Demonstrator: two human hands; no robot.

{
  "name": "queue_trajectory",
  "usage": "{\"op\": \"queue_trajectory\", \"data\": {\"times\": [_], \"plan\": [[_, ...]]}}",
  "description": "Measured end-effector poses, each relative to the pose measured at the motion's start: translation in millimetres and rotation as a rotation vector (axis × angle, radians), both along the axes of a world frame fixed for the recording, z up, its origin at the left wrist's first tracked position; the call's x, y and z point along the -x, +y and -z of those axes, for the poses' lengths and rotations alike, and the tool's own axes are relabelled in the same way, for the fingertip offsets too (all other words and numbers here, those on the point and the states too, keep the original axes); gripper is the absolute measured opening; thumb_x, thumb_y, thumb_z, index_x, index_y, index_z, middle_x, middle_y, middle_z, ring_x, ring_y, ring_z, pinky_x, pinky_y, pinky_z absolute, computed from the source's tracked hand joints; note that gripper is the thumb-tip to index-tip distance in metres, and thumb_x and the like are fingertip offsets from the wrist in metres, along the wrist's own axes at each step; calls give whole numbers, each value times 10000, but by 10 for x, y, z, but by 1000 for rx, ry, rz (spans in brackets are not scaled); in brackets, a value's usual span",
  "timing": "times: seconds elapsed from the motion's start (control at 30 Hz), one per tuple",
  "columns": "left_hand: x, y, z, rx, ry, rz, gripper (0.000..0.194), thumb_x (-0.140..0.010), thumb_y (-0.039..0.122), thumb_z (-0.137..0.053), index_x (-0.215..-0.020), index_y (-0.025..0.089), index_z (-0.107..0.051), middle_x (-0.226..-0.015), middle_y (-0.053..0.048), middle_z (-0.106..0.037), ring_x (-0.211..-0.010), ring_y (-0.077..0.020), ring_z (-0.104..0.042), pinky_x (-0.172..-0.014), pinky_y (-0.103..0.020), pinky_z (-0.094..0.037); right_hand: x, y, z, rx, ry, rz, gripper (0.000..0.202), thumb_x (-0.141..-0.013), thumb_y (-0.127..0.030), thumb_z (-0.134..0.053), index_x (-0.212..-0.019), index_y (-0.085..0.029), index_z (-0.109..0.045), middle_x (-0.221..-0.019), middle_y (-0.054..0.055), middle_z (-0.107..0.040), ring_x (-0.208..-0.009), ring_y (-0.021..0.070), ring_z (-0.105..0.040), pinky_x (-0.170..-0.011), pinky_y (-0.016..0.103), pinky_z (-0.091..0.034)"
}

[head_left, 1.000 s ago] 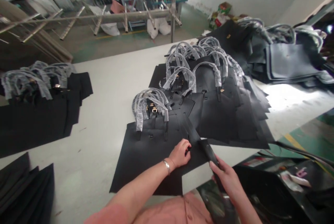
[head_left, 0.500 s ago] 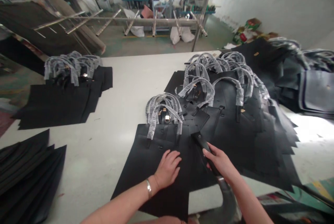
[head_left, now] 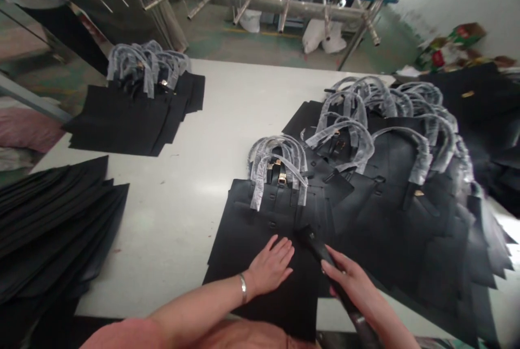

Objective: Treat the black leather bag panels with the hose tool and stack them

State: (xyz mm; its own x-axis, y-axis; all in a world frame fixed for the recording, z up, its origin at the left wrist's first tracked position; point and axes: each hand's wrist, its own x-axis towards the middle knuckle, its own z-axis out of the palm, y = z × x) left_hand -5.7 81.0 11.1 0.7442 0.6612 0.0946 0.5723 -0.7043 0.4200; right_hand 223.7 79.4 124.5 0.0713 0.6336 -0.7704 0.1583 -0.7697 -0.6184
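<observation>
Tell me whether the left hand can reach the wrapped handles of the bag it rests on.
Probably yes: the left hand lies flat on the black bag, and nothing stands between it and the wrapped handles.

left hand [head_left: 270,266] flat, right hand [head_left: 352,284] gripping

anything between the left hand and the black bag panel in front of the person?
Nothing visible. The left hand lies flat on the black bag panel, fingers spread. The right hand grips a black strap lying across the panel's right side, beside the left hand.
</observation>
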Motion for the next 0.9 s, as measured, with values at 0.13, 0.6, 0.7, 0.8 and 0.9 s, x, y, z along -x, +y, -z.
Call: {"op": "queue_trajectory", "data": {"times": [0.13,0.6,0.7,0.8,0.9], "plan": [[-168,-97,53,12,-29,-35,506,-974,375,-443,-1401,104,-418,-1418,-143,-489,-1385,-263,-358,-1180,-461,-196,219,156,146,-79,-114,-7,686,-753,-487,-630,-1370,-211,-518,-759,1,-693,-478,149,-580,-458,273,-462],[495,-108,-119,126,-84,-5,513,-941,381,-512,-1405,180,-424,-1459,-90,-456,-1406,-261,-311,-1178,-522,-142,631,147,190,-54,-166,-223,764,-755,-539,-596,-1412,-163,-489,-590,-19,-674,-475,189,-615,-463,283,-476],[503,-135,-152,61,-12,8,502,-969,390,-458,-1416,164,-413,-1502,-72,-398,-1434,-250,-242,-1180,-505,-132,782,238,117,-194,-270,-165,751,-767,-537,-597,-1421,-185,-487,-825,16,-763,-598,214,-681,-569,305,-543],[306,-172,-108,16,23,-36,483,-981,401,-430,-1398,157,-442,-1477,-80,-431,-1425,-256,-254,-1169,-507,-150,867,274,41,-232,-217,-235,734,-775,-514,-603,-1428,-203,-480,-887,18,-780,-701,244,-718,-636,330,-569],[60,-258,7,43,17,-67,388,-971,386,-455,-1243,144,-589,-1301,-101,-593,-1327,-276,-404,-1137,-517,-218,976,300,52,-250,-135,-372,642,-759,-468,-627,-1337,-192,-589,-1031,49,-772,-923,273,-717,-820,361,-561]]}}
